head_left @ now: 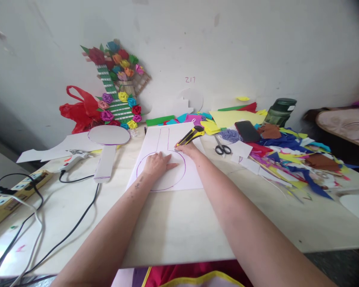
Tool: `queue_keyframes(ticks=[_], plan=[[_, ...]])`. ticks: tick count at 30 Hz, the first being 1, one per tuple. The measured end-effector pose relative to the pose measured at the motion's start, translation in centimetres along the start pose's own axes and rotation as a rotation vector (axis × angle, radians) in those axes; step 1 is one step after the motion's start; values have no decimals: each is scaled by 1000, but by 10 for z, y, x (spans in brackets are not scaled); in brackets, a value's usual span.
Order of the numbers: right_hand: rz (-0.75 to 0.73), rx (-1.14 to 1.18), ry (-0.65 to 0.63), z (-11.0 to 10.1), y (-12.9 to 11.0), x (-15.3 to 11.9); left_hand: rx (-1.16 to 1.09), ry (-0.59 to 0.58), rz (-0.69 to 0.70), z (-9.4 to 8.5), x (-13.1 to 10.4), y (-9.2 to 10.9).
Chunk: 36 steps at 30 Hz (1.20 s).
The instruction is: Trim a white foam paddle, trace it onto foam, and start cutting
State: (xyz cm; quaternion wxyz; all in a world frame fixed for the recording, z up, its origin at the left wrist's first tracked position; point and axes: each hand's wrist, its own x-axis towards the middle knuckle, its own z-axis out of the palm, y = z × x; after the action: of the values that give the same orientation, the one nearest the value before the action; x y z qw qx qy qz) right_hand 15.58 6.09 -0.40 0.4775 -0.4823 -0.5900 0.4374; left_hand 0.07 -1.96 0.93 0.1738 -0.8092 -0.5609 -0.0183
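Note:
A white board (194, 177) lies on the table, with a purple circle and a narrow strip above it drawn on it. My left hand (157, 164) rests flat inside the circle, its fingers spread and thumb pointing right. In my right hand (187, 150) is a yellow and black utility knife (190, 135), held at the circle's upper right edge, near the base of the strip. The knife's tip is too small to make out.
Black scissors (223, 149), a phone (247, 131) and colored scraps (305, 159) lie to the right. At left are a paddle-shaped white cutout (109, 135), a glue gun (76, 159), cables and a power strip (20, 191). Paper flowers (122, 95) stand behind.

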Motion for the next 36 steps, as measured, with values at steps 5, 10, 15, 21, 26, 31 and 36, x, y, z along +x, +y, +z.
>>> queue_keyframes(ticks=[5,10,15,21,26,31,36], plan=[[-12,20,7,0,2,1,8,0,-3,0,0,0],[-32,34,8,0,5,4,6,-20,-11,1,0,1],[-27,46,9,0,7,5,4,-24,-9,0,0,0],[-21,53,18,-1,4,3,7,-36,-16,1,0,0],[-20,42,31,-1,2,1,4,-12,1,3,0,-1],[-15,41,33,-1,3,1,1,-9,-3,2,0,0],[-18,31,37,-1,4,2,-5,-18,-9,0,0,0]])
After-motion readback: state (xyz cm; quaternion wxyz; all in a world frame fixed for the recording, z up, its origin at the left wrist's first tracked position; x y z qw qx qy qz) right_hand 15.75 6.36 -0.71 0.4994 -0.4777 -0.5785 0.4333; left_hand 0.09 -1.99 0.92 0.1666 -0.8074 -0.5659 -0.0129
